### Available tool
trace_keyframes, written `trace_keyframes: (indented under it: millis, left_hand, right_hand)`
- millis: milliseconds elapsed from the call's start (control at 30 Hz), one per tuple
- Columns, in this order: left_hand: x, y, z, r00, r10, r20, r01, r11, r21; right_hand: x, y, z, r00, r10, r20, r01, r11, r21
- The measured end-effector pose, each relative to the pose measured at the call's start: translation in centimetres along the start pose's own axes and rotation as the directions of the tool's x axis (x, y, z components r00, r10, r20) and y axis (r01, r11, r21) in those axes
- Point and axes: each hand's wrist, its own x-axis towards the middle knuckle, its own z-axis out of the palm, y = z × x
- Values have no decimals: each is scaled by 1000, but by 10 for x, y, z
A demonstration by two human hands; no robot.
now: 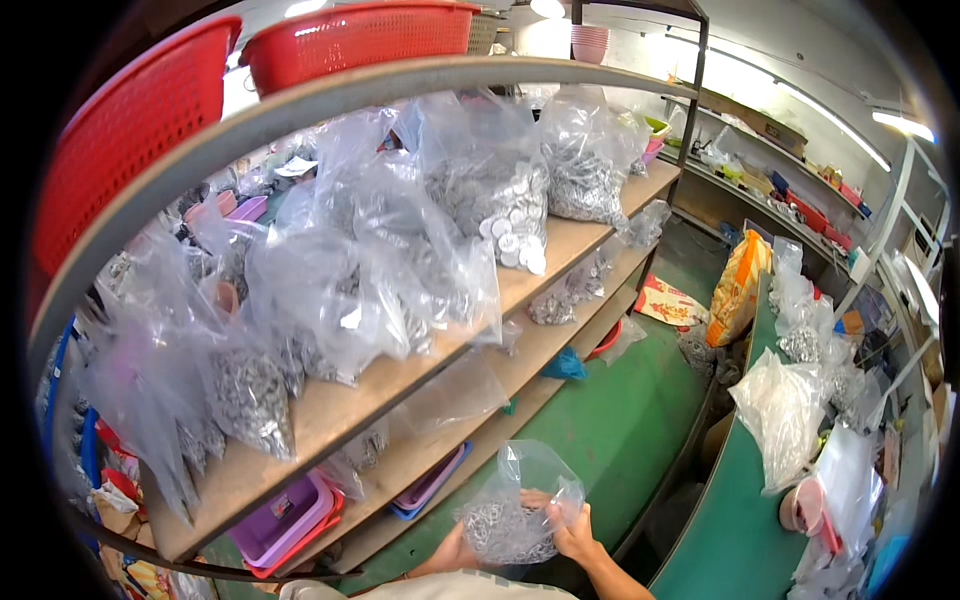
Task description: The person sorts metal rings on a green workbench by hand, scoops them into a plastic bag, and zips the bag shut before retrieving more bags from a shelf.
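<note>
A clear plastic bag of small silver metal parts point(505, 532) is between my two hands at the lower middle, close to my body. Its loose upper part stands up above the parts. My left hand point(456, 552) cups the bag's left side, most of its fingers hidden by the bag. On the other side, my right hand point(574, 532) grips the plastic, fingers closed on it. Some fingertips show at the bag's far side. The parts look like thin loops or links, too small to name exactly.
At my left, a wooden shelf rack point(350, 410) bears several bags of metal parts point(250, 400). Red baskets point(360, 45) sit on top, a purple bin point(280, 520) below. To the right, a green table point(715, 520) holds more bags and a pink cup point(800, 508). Between them runs green floor point(625, 420).
</note>
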Motion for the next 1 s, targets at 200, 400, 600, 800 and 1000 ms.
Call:
trace_keyframes:
  millis: [200,400,600,800,1000]
  left_hand:
    - [8,59,47,995,79,63,-82,995,53]
    - [30,70,85,996,19,86,-9,993,-118]
    - [68,51,82,995,77,-68,-92,963,-254]
    - [85,40,110,914,212,-346,-355,832,-428]
    - [111,28,83,768,322,-554,-627,553,-549]
  right_hand:
    - [47,-50,-23,992,67,-104,-81,988,-131]
    - [82,-48,-47,980,143,-137,-152,987,-57]
    - [120,-16,-54,992,91,82,-89,996,-29]
    - [153,12,-55,921,57,385,-29,996,-79]
    - [170,67,-25,851,176,495,-160,984,-75]
